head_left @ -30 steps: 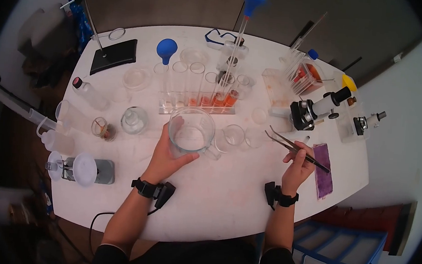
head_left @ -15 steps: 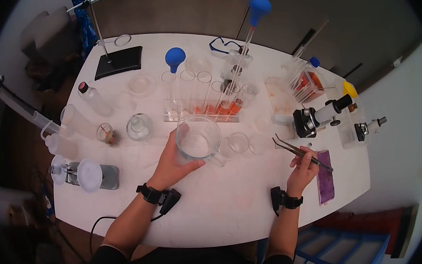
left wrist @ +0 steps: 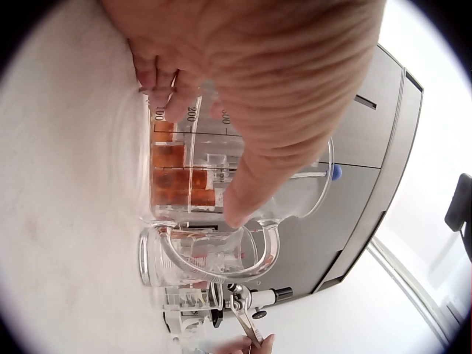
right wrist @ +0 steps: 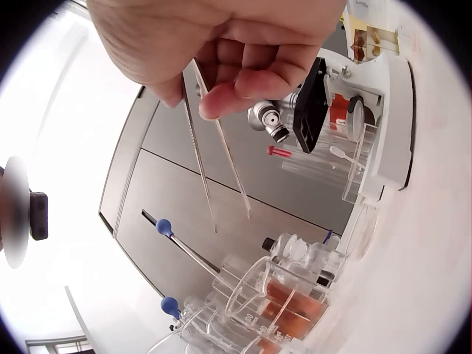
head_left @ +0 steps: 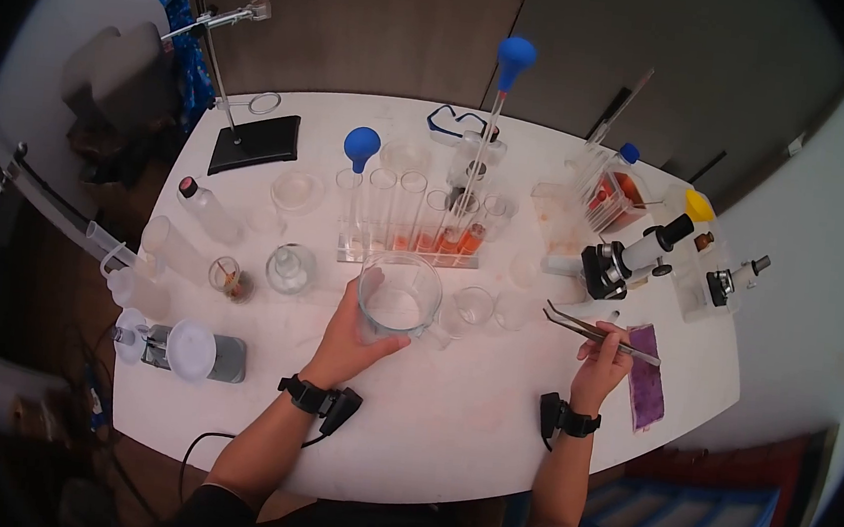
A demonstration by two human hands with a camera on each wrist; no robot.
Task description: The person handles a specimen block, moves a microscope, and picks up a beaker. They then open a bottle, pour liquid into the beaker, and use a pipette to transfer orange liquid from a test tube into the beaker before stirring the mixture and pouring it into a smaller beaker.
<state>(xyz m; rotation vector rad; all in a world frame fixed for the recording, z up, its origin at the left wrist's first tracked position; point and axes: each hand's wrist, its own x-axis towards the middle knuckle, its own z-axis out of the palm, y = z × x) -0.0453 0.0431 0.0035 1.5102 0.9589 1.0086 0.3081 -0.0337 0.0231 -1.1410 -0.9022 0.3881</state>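
A: Where is the main piece, and what step is in hand?

B: The handled glass measuring jug (head_left: 399, 300) is just in front of the test-tube rack (head_left: 352, 255), apparently standing on the white table (head_left: 448, 426). The left hand (head_left: 347, 342) grasps its side. It looks like a steadying step, while the right hand (head_left: 601, 370) pinches bent-tip tweezers (head_left: 592, 333), their tips apart, off to the jug's right and touching nothing.

A: And the next move calls for?

B: Probably a firm left hold and careful control of those tips near so much glass.

A: The count?

B: One jug, one pair of tweezers. Four test tubes (head_left: 472, 238) show orange-red liquid; the clear ones overlap too much to count. Two blue rubber bulbs (head_left: 362, 146) rise above. Farther out: one microscope (head_left: 604, 269) and, apparently, one smaller microscope (head_left: 721, 287); one purple strip (head_left: 644, 388) beside the right hand; one two-pan balance (head_left: 191, 354); one black-based ring stand (head_left: 255, 146).
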